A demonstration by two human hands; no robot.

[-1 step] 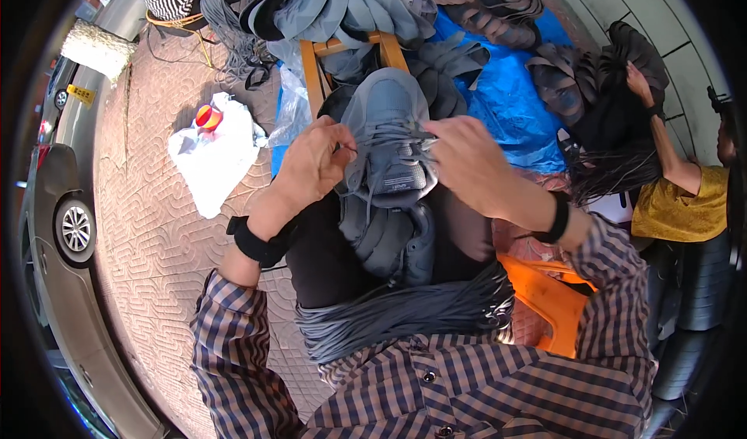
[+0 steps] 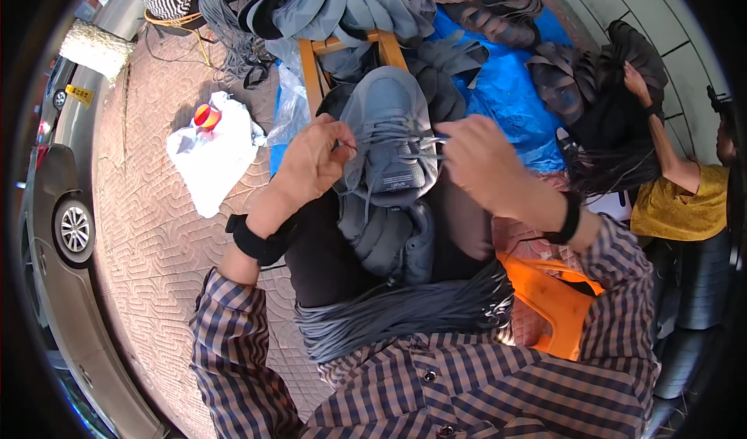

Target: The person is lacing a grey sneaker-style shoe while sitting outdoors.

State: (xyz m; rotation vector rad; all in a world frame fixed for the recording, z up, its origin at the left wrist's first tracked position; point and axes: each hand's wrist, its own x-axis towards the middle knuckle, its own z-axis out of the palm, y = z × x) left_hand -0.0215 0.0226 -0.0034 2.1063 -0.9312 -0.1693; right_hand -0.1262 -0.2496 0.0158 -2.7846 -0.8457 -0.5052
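A grey-blue sneaker point(image 2: 387, 120) lies on my lap with its toe pointing away from me. My left hand point(image 2: 310, 163) pinches a grey lace point(image 2: 366, 181) at the shoe's left side. My right hand point(image 2: 482, 163) pinches the lace end at the right side of the eyelets. Under the shoe sits a second grey sneaker point(image 2: 389, 241). A thick bundle of grey laces point(image 2: 405, 311) is draped across my lap near my checked shirt. Both wrists wear black bands.
A wooden stool frame point(image 2: 342, 46) stands ahead, under piled grey shoe uppers point(image 2: 350, 3). A blue tarp point(image 2: 506, 89) lies right of it. A white bag point(image 2: 214, 159) lies on the paving at left, an orange bag point(image 2: 552, 299) at right. Another person's arm point(image 2: 669, 159) handles black laces. A car point(image 2: 54, 221) is parked at left.
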